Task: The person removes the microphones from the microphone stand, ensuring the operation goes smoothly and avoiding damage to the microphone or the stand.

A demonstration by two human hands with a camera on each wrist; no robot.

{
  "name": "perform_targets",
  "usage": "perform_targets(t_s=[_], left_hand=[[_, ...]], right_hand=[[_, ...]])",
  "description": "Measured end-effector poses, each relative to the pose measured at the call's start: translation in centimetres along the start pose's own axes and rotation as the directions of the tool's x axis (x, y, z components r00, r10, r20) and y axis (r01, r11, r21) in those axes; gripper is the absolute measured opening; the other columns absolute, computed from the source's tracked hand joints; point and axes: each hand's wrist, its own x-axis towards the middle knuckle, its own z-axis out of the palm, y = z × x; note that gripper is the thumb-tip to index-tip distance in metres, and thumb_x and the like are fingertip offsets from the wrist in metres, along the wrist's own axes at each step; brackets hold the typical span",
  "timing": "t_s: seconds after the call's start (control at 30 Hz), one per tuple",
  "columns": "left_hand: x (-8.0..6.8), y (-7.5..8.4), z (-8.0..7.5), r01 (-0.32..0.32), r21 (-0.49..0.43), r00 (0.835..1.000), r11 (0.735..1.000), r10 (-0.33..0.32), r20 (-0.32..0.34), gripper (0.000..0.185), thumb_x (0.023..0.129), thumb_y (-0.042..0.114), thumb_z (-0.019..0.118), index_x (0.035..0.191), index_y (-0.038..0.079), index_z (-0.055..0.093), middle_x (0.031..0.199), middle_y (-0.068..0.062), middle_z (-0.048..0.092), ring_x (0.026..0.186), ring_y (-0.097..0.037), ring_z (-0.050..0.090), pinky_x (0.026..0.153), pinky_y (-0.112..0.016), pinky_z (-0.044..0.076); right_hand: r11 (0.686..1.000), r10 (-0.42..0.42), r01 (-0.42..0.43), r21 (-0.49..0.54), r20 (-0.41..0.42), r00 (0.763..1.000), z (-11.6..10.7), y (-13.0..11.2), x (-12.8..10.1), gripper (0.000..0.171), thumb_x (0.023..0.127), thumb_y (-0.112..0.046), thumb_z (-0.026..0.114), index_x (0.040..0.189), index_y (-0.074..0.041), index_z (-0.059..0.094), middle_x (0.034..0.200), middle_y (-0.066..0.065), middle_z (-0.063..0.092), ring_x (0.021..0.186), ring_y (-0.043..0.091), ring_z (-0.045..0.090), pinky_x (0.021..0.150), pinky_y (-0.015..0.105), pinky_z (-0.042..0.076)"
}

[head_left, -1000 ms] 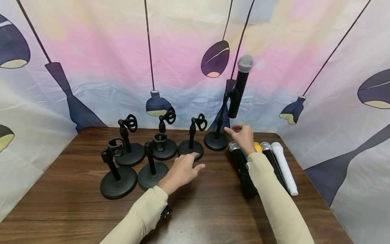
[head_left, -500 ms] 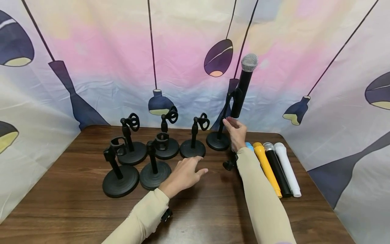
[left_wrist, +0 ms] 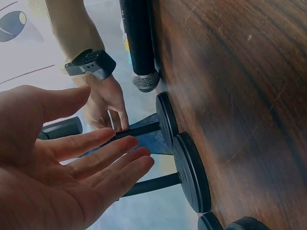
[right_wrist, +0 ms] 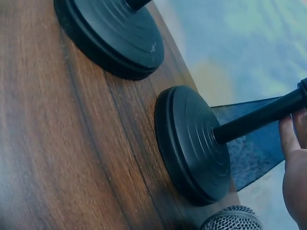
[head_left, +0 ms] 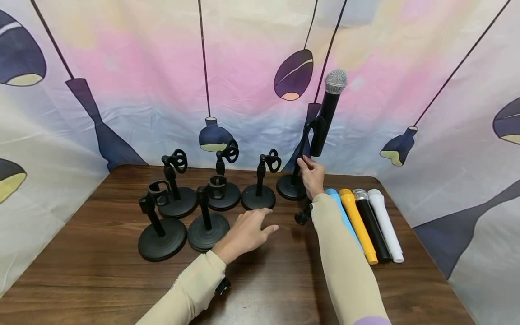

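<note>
Since a moment ago the right hand (head_left: 312,177) has risen from beside the lying microphones to the pole of the loaded stand (head_left: 293,183), uncovering the blue microphone (head_left: 343,216).

At the left of the table (head_left: 81,253), five empty stands (head_left: 191,205) cluster in two rows, clips waiting. The left hand (head_left: 243,232) hovers just right of them, low over the wood, fingers spread and relaxed, holding nothing; it seems parked out of the way. Next, the right hand pinches the thin pole between thumb and fingers, probably to steady or shift the stand, whose clip carries the upright black microphone (head_left: 329,113). Far right, four more microphones lie side by side: blue, yellow microphone (head_left: 357,225), another black one (head_left: 371,228) and a white microphone (head_left: 387,225), seemingly queued for the empty clips.
</note>
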Motion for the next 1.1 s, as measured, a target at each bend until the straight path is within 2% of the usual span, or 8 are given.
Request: perform_targets(t_s=[0.17, 0.27, 0.47, 0.83, 1.0, 1.1], left_hand=[[-0.1, -0.1, -0.1, 0.009, -0.006, 1.000, 1.000, -0.008, 0.010, 0.052, 0.102, 0.032, 0.065, 0.145, 0.004, 0.054, 0.143, -0.017, 0.056, 0.132, -0.036, 0.053, 0.105, -0.057, 0.043], [-0.1, -0.2, -0.1, 0.018, -0.010, 1.000, 1.000, -0.018, 0.016, 0.053, 0.102, 0.033, 0.065, 0.145, 0.004, 0.054, 0.145, -0.016, 0.055, 0.133, -0.036, 0.052, 0.106, -0.057, 0.042], [-0.2, -0.4, -0.1, 0.018, -0.012, 1.000, 1.000, -0.018, 0.021, 0.053, 0.102, 0.033, 0.065, 0.145, 0.004, 0.054, 0.144, -0.016, 0.056, 0.132, -0.036, 0.053, 0.105, -0.056, 0.044], [-0.2, -0.4, -0.1, 0.016, -0.004, 0.999, 1.000, -0.016, 0.037, 0.052, 0.101, 0.032, 0.065, 0.144, 0.004, 0.055, 0.143, -0.016, 0.057, 0.132, -0.036, 0.053, 0.110, -0.061, 0.035], [-0.4, -0.5, -0.1, 0.012, 0.004, 0.999, 1.000, -0.013, 0.036, 0.052, 0.101, 0.033, 0.065, 0.144, 0.004, 0.056, 0.142, -0.016, 0.058, 0.131, -0.035, 0.054, 0.108, -0.060, 0.037], [-0.5, -0.5, -0.2, 0.010, 0.001, 0.999, 1.000, -0.010, 0.035, 0.052, 0.102, 0.033, 0.065, 0.144, 0.005, 0.055, 0.142, -0.016, 0.057, 0.130, -0.036, 0.054, 0.107, -0.058, 0.040]], right_hand=[[1.000, -0.002, 0.002, -0.003, 0.016, 1.000, -0.2, -0.1, -0.1, 0.041, 0.103, -0.019, 0.061, 0.141, -0.002, 0.059, 0.134, 0.021, 0.060, 0.115, 0.030, 0.061, 0.098, 0.038, 0.050], [1.000, -0.004, 0.004, -0.007, 0.021, 1.000, -0.4, -0.2, -0.3, 0.041, 0.103, -0.019, 0.062, 0.140, -0.001, 0.059, 0.137, 0.021, 0.059, 0.121, 0.032, 0.060, 0.102, 0.038, 0.049], [1.000, -0.005, 0.005, -0.002, 0.038, 0.999, -0.6, -0.4, -0.5, 0.040, 0.101, -0.019, 0.065, 0.137, -0.001, 0.061, 0.136, 0.020, 0.061, 0.120, 0.031, 0.062, 0.100, 0.036, 0.051], [0.999, -0.032, 0.030, 0.024, 0.103, 0.994, -1.3, -0.7, -1.6, 0.041, 0.101, -0.016, 0.065, 0.137, 0.003, 0.060, 0.136, 0.025, 0.059, 0.121, 0.037, 0.061, 0.101, 0.040, 0.050], [0.998, -0.021, 0.015, 0.055, 0.122, 0.992, -1.6, -0.7, -2.2, 0.041, 0.101, -0.012, 0.065, 0.137, 0.005, 0.059, 0.138, 0.023, 0.058, 0.122, 0.038, 0.060, 0.104, 0.046, 0.047], [0.999, -0.026, 0.020, 0.044, 0.128, 0.991, -1.8, -0.7, -2.5, 0.041, 0.102, -0.012, 0.064, 0.138, 0.006, 0.058, 0.139, 0.022, 0.057, 0.122, 0.037, 0.061, 0.103, 0.042, 0.048]])
